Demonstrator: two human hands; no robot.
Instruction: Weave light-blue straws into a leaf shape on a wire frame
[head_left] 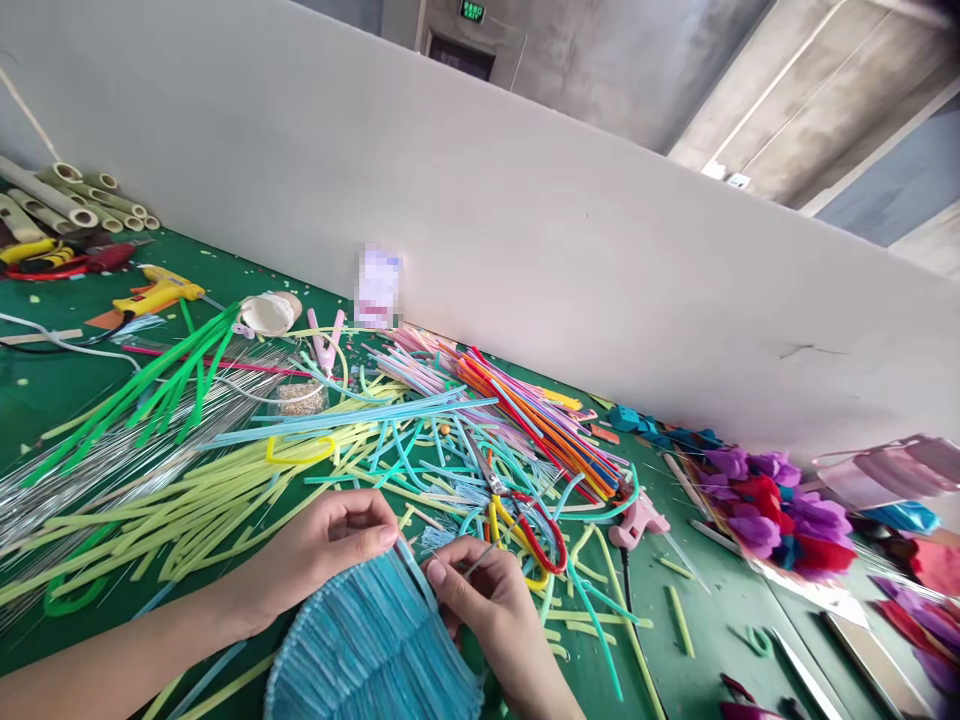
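A: Woven blue panel (371,650), made of parallel turquoise strips, lies at the near edge of the green table (705,640), directly below the scissors (517,515). Which hand does what?

B: Left hand (322,550), left of the panel's upper edge, has its fingers curled and pinched on the rim of the panel. Right hand (487,600), just right of that edge, grips a thin wire (480,562) between thumb and forefinger, its tip pointing toward the panel.

A: Step in hand?

B: Judged from the grip, threading or binding the top row of strips; the panel looks well advanced but its upper edge is unfinished.

A: And the next move?

B: Probably a fine push of the wire through the edge while the left hand steadies it; the strips look springy, so a firm pinch is needed.

A: Surroundings?

B: Beyond the panel, loose yellow tubes (195,500); farther right of it, a pink glue gun (637,520) and felt flowers (772,510).
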